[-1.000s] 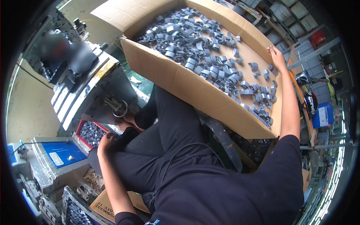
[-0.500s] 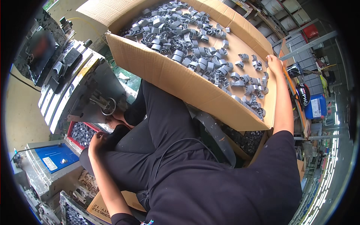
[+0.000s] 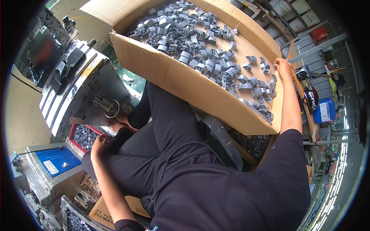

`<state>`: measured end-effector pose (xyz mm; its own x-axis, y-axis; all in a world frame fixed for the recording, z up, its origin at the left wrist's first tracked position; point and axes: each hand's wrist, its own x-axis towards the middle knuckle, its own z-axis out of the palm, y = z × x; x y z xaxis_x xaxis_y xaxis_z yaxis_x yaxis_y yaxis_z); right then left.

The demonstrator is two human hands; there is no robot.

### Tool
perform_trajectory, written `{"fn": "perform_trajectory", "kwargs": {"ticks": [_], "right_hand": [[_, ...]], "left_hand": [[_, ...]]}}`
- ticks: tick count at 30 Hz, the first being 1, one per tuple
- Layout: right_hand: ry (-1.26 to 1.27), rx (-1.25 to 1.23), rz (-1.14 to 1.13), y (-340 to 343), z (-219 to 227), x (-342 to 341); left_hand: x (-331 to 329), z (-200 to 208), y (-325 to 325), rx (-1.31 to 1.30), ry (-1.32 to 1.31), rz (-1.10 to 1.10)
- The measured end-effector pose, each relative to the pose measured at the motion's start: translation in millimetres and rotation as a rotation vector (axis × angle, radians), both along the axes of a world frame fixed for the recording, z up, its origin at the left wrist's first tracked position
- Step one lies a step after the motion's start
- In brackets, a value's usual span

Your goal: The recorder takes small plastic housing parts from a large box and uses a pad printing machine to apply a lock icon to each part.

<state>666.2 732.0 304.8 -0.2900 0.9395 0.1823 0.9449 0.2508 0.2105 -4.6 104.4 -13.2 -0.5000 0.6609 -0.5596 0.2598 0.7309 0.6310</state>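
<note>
My right hand point(image 3: 283, 67) is at the right side of a large open cardboard box point(image 3: 185, 82), its fingers bent over the rim and closed on it. Many small curved grey plastic parts point(image 3: 210, 64) lie in the box, heaped at the far left and scattered towards the right. My left hand point(image 3: 101, 144) rests by my left knee, beside a red tray point(image 3: 72, 133) of small dark grey parts. Its fingers are curled, and whatever may be inside them is hidden.
A machine bench point(image 3: 75, 73) stands at the left, with a metal ring point(image 3: 112, 109) below it. Near it is a grey case with a blue panel point(image 3: 58, 161). Another cardboard box point(image 3: 101, 212) sits at lower left. A blue container point(image 3: 325, 110) and shelving are at right.
</note>
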Motion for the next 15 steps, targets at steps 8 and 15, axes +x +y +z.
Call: {"fn": "perform_trajectory", "kwargs": {"ticks": [8,15], "right_hand": [[-0.137,0.068,0.131,-14,-9,-7],[-0.108,-0.025,0.187,-4,9,-8]], "left_hand": [[0,6,-1,-0.029,0.034,-0.045],[-4,-1,-8,0.030,0.030,-0.036]]}}
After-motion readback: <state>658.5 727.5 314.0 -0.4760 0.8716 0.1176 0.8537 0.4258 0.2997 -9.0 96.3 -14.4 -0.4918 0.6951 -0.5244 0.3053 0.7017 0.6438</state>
